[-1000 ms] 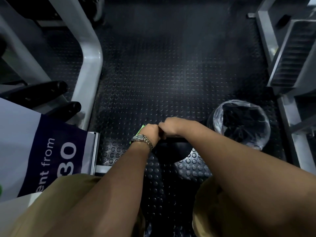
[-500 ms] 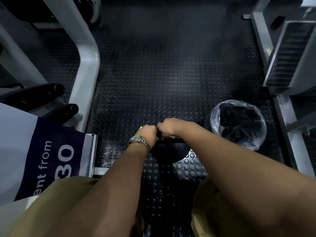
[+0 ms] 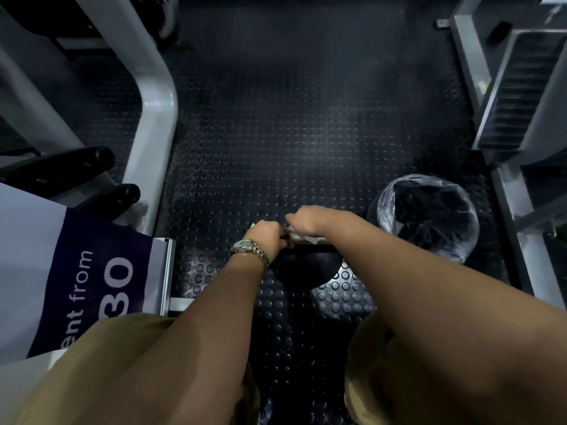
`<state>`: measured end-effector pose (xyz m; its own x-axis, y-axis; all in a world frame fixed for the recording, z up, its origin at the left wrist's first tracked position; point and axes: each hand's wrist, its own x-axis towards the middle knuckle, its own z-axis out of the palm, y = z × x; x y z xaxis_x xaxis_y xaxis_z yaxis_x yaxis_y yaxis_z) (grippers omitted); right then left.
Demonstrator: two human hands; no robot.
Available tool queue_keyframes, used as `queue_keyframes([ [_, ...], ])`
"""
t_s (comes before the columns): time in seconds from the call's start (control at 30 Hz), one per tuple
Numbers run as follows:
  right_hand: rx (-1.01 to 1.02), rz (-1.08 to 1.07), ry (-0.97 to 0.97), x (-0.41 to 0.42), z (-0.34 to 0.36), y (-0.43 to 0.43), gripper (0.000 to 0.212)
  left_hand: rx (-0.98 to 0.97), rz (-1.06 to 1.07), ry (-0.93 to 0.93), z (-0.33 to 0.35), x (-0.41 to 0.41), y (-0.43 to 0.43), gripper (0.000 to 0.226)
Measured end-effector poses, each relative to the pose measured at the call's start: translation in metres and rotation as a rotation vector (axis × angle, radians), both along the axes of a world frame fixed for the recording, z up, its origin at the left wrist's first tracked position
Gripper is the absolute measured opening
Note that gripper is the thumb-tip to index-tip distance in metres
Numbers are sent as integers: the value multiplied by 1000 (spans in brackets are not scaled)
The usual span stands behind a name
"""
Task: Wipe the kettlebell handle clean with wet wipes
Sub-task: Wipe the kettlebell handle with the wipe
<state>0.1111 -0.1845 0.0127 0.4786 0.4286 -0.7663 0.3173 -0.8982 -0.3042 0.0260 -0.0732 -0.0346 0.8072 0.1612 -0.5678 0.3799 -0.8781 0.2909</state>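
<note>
A studded floor [image 3: 276, 148] fills the view. On it, left of a lined bin [image 3: 428, 216], the black kettlebell [image 3: 306, 268] stands between the person's knees. The left hand [image 3: 267, 234] has its grip closed around one end of the handle [image 3: 325, 245]. The right hand [image 3: 306, 220] has its grip pinched on a white wet wipe [image 3: 299, 236] on that handle.

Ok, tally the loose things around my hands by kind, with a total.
Kettlebell: 1
Wet wipe: 1
Lined bin: 1
Green item, mostly hidden: 1
Total: 4
</note>
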Motion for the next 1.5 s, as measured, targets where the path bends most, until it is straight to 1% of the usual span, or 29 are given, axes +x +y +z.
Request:
queue_keyframes([
  [0.07, -92, 55, -13, 1, 3, -7, 43, -14, -30, 5, -1, 1, 1, 29],
  [0.13, -137, 54, -36, -1, 8, -9, 46, -13, -39, 11, -2, 1, 1, 32],
  [0.2, -124, 83, -38, -4, 7, -7, 40, -13, -24, 11, -2, 1, 1, 29],
  [0.27, -38, 23, -30, -7, 3, 0, 34, -2, 4, 3, -3, 1, 1, 21],
  [0.33, 19, -70, -24, -7, 1, 5, 39, 16, 20, 3, -4, 0, 1, 18],
  [0.37, 23, -81, -26, -6, 1, 5, 40, 14, 21, 2, -4, 0, 1, 18],
  [0.47, -48, -17, -30, 3, -6, -6, 41, -24, -10, 3, -4, 1, 1, 28],
  [0.57, -111, -62, -48, 7, -12, -16, 49, -22, -30, 5, -5, 2, 2, 39],
  [0.63, -105, -74, -31, 4, -9, -15, 47, -13, -34, 4, -6, 2, 3, 37],
  [0.73, 2, -134, -20, -2, -3, -2, 40, -13, -16, 5, -6, 2, 3, 23],
  [0.8, 52, -157, -11, -1, -3, 1, 38, 1, -12, 9, -7, 2, 3, 20],
  [0.9, 19, -123, -18, 4, -11, -5, 42, -15, -15, -1, -6, 1, 2, 30],
  [0.97, -47, -52, -59, 4, -12, -10, 43, -27, -30, 0, -7, 2, 3, 37],
  [1.0, -81, -50, -65, 2, -12, -11, 42, -28, -32, 6, -7, 2, 3, 38],
  [1.07, -79, -41, -66, -2, -10, -9, 39, -18, -33, 10, -6, 2, 3, 34],
  [1.1, -50, -34, -69, -4, -8, -5, 37, -6, -25, 5, -6, 2, 3, 30],
  [1.17, 33, -87, -47, -7, -5, 5, 36, 26, 5, -9, -6, 2, 2, 22],
  [1.23, 69, -147, -29, -6, -5, 9, 41, 25, 8, -11, -5, 1, 2, 17],
  [1.3, 16, -148, -16, -1, -4, 3, 45, 6, -12, -3, -5, 2, 3, 19],
  [1.4, -107, -100, -65, 3, -1, -10, 47, -28, -35, 16, -6, 4, 4, 33],
  [1.5, -114, -94, -49, -1, 1, -9, 44, -28, -30, 24, -7, 4, 4, 34],
])
